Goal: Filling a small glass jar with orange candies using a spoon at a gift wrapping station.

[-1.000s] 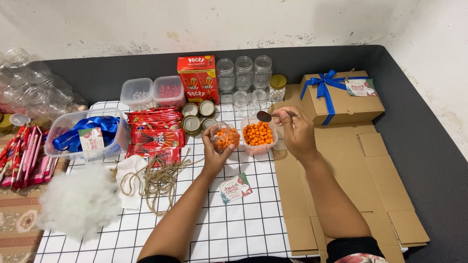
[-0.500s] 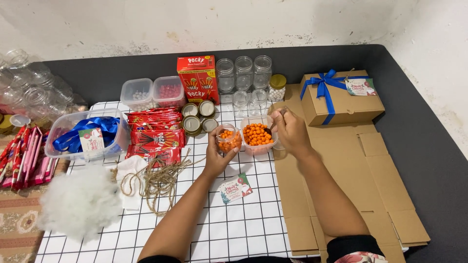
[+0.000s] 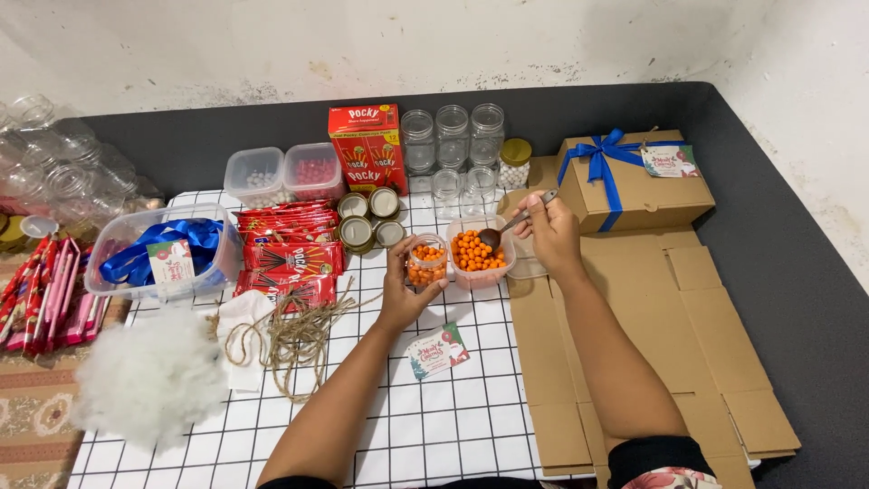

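My left hand (image 3: 403, 294) wraps the small glass jar (image 3: 426, 263) of orange balls, my right hand (image 3: 550, 231) pinches a spoon (image 3: 511, 225) dipped in the tub (image 3: 477, 254) just right of it — best keep the jar upright, mouth close against the tub's rim.

Probably a home craft corner: bare plaster wall (image 3: 272, 45), gridded cloth (image 3: 453, 426), flattened cardboard boxes (image 3: 706, 353).

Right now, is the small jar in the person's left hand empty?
No: the small jar, held in the left hand, already contains orange balls nearly up to its rim.
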